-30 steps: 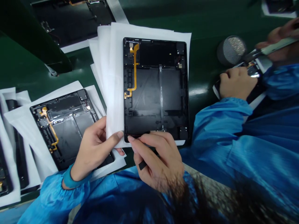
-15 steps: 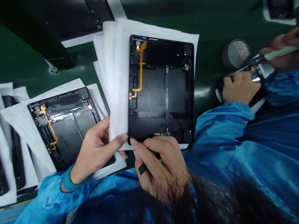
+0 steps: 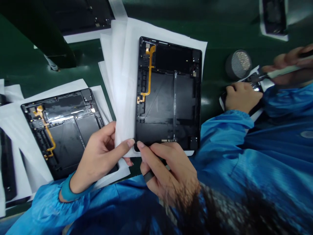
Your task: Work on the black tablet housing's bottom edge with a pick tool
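Observation:
An opened black tablet housing (image 3: 161, 98), with an orange flex cable (image 3: 150, 75) down its left side, lies on stacked white sheets (image 3: 122, 81). My left hand (image 3: 102, 156) is closed at its lower left corner, thumb on top by the edge and fingers underneath. My right hand (image 3: 171, 169) is closed over the bottom edge, thumb tip pressed at the same corner and the index finger just right of it. A dark band circles one of its fingers. The undersides of the fingers are hidden, so any small part between them does not show.
Left of me, another opened tablet housing (image 3: 66, 133) lies on white sheets, near more dark parts (image 3: 7, 163). A dark post (image 3: 39, 36) stands at upper left. At right, a co-worker's hands (image 3: 242, 98) work beside a round metal container (image 3: 238, 63).
The view has shifted slightly, so the co-worker and container appear further left. Both my hands keep their places at the housing's corner, with only tiny finger movement.

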`<state>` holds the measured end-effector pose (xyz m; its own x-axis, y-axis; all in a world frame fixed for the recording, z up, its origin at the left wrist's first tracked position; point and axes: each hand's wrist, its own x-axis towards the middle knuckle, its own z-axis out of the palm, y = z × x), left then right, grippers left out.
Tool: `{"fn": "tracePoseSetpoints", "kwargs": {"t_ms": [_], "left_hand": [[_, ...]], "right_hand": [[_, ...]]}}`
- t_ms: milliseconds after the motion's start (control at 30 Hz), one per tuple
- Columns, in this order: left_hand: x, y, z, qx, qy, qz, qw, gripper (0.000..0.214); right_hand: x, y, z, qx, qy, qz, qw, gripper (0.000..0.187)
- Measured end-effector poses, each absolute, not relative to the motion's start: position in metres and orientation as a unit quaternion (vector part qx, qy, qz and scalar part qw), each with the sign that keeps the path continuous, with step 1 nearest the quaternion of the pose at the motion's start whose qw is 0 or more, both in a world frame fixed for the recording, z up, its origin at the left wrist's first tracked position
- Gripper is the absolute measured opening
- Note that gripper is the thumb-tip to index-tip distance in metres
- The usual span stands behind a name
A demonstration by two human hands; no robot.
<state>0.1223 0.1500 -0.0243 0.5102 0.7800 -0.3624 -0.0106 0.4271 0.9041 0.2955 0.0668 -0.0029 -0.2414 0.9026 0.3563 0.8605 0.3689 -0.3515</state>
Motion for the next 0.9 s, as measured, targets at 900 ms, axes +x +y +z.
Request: {"fn": "tracePoseSetpoints", "kwargs": {"t_ms": [900], "left_hand": [[0.119,0.145,-0.031,0.472,0.452,0.231,0.721,0.060]], "right_hand": [[0.300,0.056,-0.001,-0.593,-0.750,0.025,0.293,0.035]]}}
